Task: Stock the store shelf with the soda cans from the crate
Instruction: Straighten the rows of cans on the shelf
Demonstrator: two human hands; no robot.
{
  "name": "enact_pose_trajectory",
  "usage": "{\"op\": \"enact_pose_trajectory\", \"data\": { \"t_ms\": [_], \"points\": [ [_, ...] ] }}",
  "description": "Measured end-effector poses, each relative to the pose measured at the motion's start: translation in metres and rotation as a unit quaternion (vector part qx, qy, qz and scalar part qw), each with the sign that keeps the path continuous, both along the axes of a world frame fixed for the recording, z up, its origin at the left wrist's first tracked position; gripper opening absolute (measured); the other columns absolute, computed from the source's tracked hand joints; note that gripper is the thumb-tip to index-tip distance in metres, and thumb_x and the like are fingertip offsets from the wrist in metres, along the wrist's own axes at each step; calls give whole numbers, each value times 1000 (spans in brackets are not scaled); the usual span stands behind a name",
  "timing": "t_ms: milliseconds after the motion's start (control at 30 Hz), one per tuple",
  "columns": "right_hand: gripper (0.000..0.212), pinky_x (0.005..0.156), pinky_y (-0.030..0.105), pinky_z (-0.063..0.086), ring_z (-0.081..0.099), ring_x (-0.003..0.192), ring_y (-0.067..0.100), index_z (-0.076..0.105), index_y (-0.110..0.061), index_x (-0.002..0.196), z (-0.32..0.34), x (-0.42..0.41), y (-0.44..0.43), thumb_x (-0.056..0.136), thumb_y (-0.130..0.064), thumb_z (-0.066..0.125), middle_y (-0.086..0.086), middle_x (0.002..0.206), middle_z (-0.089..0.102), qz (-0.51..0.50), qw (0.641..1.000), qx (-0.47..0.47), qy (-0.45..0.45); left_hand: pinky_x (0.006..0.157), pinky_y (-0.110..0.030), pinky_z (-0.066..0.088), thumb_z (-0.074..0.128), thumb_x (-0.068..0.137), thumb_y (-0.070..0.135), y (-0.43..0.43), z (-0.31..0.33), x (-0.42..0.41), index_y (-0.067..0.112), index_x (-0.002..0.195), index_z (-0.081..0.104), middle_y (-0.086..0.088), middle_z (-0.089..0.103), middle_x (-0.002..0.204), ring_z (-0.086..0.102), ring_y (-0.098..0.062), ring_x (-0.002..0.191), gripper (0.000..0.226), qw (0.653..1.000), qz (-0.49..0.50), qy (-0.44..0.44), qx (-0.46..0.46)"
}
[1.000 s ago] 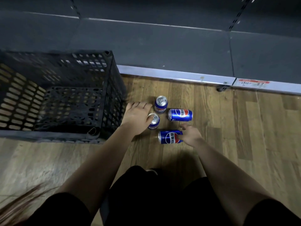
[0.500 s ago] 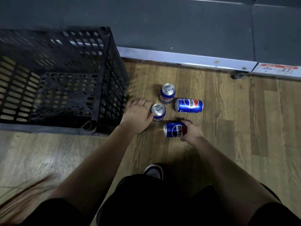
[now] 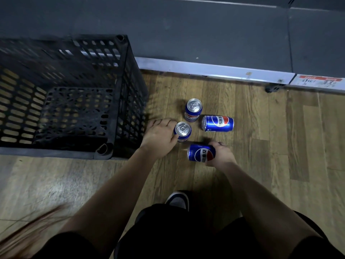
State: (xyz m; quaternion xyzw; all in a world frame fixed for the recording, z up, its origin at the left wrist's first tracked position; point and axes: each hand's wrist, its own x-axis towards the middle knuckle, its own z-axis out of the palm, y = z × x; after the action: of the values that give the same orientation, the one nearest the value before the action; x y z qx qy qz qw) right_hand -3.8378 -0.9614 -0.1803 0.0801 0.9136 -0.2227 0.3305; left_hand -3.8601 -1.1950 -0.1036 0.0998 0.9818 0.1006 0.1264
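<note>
Crate (image 3: 127, 90), lattice bottom showing, on floor (image 3: 280, 146) by shelf (image 3: 205, 34) edge, two loose cans (image 3: 218, 123) near its right wall, left hand (image 3: 158, 139) wrapped round upright can (image 3: 183, 130), right hand (image 3: 222, 156) grasping lying can (image 3: 200, 153)

Glossy metal soda cans (image 3: 217, 123); matt black plastic lattice crate (image 3: 119, 94); worn wood-plank floor (image 3: 261, 131).

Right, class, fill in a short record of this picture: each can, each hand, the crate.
cans on floor: four
far upright can: untouched
near upright can: held by left hand
far lying can: untouched
near lying can: gripped by right hand
crate: left of cans, no can visible inside
</note>
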Motion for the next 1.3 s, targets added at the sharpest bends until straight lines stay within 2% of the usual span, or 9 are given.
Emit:
{"op": "enact_pose_trajectory", "data": {
  "t_ms": [233,400,500,600,833,967,1133,1300],
  "points": [
    [74,98,37,48,56,114,21,52,-22,131,73,-9,9,65,-19,87,1,124,56,-7,999,-35,32,106,-35,24,44,95,41,16,64,-4,20,132,49,1,54,129,48,-20,119,42,999,-22,26,-16],
    [82,85,28,48,57,101,18,52,-22,134,183,-24,16,61,-22,89,3,119,58,-10,998,-36,58,109,-35,21,44,95,40,19,167,-6,20,132,48,1,53,131,46,-20,122,42,999,-29,26,-6],
    [77,75,25,46,58,92,15,54,-24,127,261,-35,18,58,-23,89,-2,107,62,-7,997,-37,70,110,-35,20,44,95,40,23,240,-11,20,134,47,1,52,134,46,-20,124,43,999,-33,41,-3],
    [71,72,24,46,61,88,16,56,-23,121,348,-46,20,58,-21,88,-3,102,65,-17,995,-46,86,108,-34,19,44,95,40,27,322,-17,19,135,47,1,52,135,45,-20,124,46,998,-38,56,-2],
    [70,80,30,56,65,89,16,56,-27,117,550,-71,22,54,-21,88,-3,102,67,-15,983,-78,164,110,-32,17,43,96,41,34,510,-38,22,140,41,4,47,141,43,-17,129,48,993,-54,107,14],
    [72,81,31,55,65,91,16,57,-25,121,659,-93,17,56,-21,88,-6,100,65,-31,973,-93,210,111,-33,18,49,93,40,37,608,-56,22,140,41,3,48,139,43,-18,128,52,988,-65,141,25],
    [71,84,29,53,65,91,15,57,-28,119,767,-119,11,55,-23,88,-7,99,67,-20,960,-98,261,109,-30,18,56,88,40,35,701,-77,23,139,42,4,49,137,44,-17,126,55,978,-79,189,44],
    [69,78,23,51,65,89,13,59,-26,116,846,-132,8,55,-23,90,-8,99,67,-4,947,-112,302,110,-29,14,65,79,46,34,764,-97,24,139,41,7,46,139,43,-15,127,67,968,-93,225,59]
  ]
}}
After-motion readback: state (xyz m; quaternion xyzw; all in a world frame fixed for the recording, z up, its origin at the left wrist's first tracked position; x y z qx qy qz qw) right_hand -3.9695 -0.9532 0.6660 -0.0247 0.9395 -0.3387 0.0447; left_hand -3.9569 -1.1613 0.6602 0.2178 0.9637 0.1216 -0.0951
